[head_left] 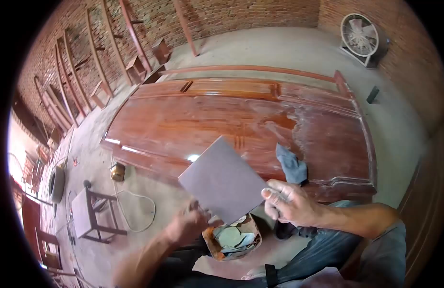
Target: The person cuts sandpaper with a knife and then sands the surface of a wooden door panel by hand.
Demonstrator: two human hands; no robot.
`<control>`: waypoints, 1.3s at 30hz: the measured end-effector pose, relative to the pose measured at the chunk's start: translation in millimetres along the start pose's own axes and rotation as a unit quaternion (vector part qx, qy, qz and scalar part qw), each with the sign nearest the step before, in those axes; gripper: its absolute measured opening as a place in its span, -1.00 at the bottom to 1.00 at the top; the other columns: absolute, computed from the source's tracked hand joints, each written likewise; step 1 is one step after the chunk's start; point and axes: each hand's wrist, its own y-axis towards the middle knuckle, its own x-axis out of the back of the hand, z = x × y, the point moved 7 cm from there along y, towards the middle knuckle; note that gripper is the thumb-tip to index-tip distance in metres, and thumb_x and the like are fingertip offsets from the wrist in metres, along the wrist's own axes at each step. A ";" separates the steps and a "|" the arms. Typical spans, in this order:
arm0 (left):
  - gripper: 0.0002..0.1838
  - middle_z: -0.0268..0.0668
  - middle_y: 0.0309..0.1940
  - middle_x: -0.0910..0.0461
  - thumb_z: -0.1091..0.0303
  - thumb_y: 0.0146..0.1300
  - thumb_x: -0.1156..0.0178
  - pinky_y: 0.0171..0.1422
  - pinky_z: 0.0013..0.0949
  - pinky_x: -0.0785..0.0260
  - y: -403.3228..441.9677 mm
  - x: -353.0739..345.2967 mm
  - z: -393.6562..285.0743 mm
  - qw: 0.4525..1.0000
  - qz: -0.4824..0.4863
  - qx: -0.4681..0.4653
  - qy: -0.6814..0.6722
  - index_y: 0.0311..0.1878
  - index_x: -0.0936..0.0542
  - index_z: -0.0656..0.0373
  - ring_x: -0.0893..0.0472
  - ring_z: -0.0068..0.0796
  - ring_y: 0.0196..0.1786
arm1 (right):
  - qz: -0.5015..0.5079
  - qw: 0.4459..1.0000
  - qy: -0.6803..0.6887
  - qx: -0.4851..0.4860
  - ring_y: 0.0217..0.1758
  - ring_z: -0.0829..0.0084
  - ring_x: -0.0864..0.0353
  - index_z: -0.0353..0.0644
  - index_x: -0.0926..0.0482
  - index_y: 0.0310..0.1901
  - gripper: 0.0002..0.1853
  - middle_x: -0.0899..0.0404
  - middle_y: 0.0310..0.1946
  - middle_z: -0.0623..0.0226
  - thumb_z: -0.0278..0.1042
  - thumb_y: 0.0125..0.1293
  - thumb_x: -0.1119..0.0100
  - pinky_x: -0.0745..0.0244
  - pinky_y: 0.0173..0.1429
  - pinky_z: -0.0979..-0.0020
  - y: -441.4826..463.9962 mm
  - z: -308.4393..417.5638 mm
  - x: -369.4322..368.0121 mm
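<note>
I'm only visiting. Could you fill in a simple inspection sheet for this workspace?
Surface: large wooden panel, glossy reddish-brown in places, whitish residue towards the right.
Job's things: grey sheet, held up; blue-grey cloth lying on the panel.
Clutter: open box of scraps below the sheet; stool on the floor to the left.
Hands: right hand grips the sheet's right corner; left hand is at its lower edge, grip unclear.
Cables: pale cord or hose looped on the floor.
Surroundings: brick walls, leaning timbers, floor fan.
</note>
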 end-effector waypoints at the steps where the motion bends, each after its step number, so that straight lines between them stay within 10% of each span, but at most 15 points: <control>1: -0.22 0.07 0.44 -0.44 0.43 0.41 -0.30 0.52 0.06 -0.39 -3.6 -11.6 3.9 0.996 0.058 0.053 -0.037 0.59 -0.17 0.36 -0.45 -0.07 0.51 | 0.007 1.000 0.007 0.015 -0.57 0.67 -0.35 -0.17 -0.39 -0.14 -0.66 -0.49 -0.52 0.41 -0.05 0.70 0.01 -0.24 -0.52 0.55 -1.7 2.6 -3.3; 6: -0.21 0.14 0.36 -0.50 0.19 0.39 -0.41 0.33 0.26 -0.54 -14.2 -35.9 9.3 0.978 0.043 0.192 -0.066 0.51 -0.28 0.37 -0.58 0.14 0.37 | 0.043 0.998 -0.044 0.024 -0.49 0.58 -0.46 -0.35 -0.50 -0.11 -0.51 -0.48 -0.57 0.41 0.04 0.71 0.07 -0.43 -0.33 0.42 -5.4 12.3 -12.5; 14: -0.50 0.12 0.04 -0.72 0.27 0.57 -0.18 -0.15 -0.12 -0.77 -5.5 -35.9 6.7 0.988 -0.009 0.144 0.053 0.39 -0.40 0.42 -0.80 -0.04 -0.06 | 0.093 0.992 -0.073 -0.054 -0.40 0.56 -0.48 -0.25 -0.54 -0.09 -0.64 -0.61 -0.45 0.39 -0.11 0.73 0.08 -0.48 -0.21 0.40 -13.8 -2.3 -18.8; 27: -0.49 0.23 -0.15 -0.70 0.33 0.49 -0.24 -0.26 0.00 -0.75 -19.9 -42.8 8.7 0.984 0.024 0.163 0.068 0.32 -0.42 0.53 -0.78 0.07 -0.26 | 0.062 0.986 -0.135 0.070 -0.45 0.31 -0.65 -0.31 -0.61 -0.09 -0.76 -0.67 -0.43 0.13 -0.30 0.61 -0.05 -0.52 -0.27 0.23 -34.1 6.7 -20.1; 35: -0.58 0.23 -0.12 -0.71 0.41 0.48 -0.27 -0.13 0.10 -0.75 -44.6 -15.3 28.4 0.969 0.025 0.212 0.128 0.25 -0.50 0.55 -0.80 0.14 -0.17 | 0.044 0.990 -0.135 -0.005 -0.50 0.57 -0.54 -0.30 -0.53 -0.05 -0.86 -0.56 -0.53 0.38 -0.50 0.56 0.05 -0.48 -0.38 0.36 -30.5 -19.0 10.0; 39: -0.61 -0.06 0.02 -0.74 0.35 0.52 -0.28 0.21 -0.16 -0.61 -36.8 -23.9 45.1 0.948 0.053 0.225 0.218 0.25 -0.56 0.43 -0.70 -0.21 0.11 | 0.061 0.990 -0.103 -0.074 -0.46 0.56 -0.47 -0.30 -0.41 0.06 -0.83 -0.50 -0.53 0.41 -0.39 0.66 0.10 -0.42 -0.33 0.38 -19.7 -18.2 -0.2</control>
